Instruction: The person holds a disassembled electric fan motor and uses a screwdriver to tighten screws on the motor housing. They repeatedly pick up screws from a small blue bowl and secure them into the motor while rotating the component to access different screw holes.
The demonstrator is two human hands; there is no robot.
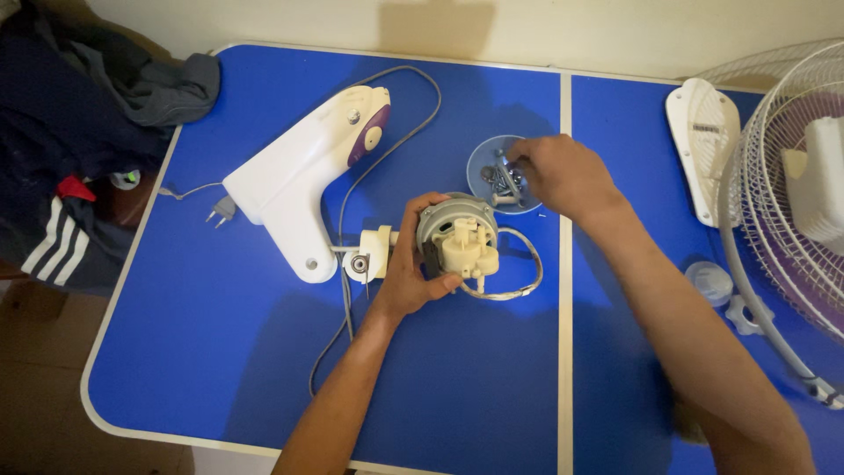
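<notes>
My left hand (409, 273) grips a round grey fan motor (457, 233) with a cream plastic gearbox on top, holding it on the blue table (220, 352). A white wire loops out of the motor to the right. My right hand (563, 176) reaches into a small clear bowl (483, 163) that holds several screws, fingertips pinched among them; whether a screw is between the fingers is hidden. A white and purple fan stand housing (303, 171) lies left of the motor, its grey cord trailing toward me.
A white wire fan guard (787, 220) and a white plastic cover (703, 145) lie at the right. A small clear cap (709, 281) and a knob (743, 314) sit near the guard. Dark clothes (79, 123) are piled at the left edge. A plug (221, 209) lies near them.
</notes>
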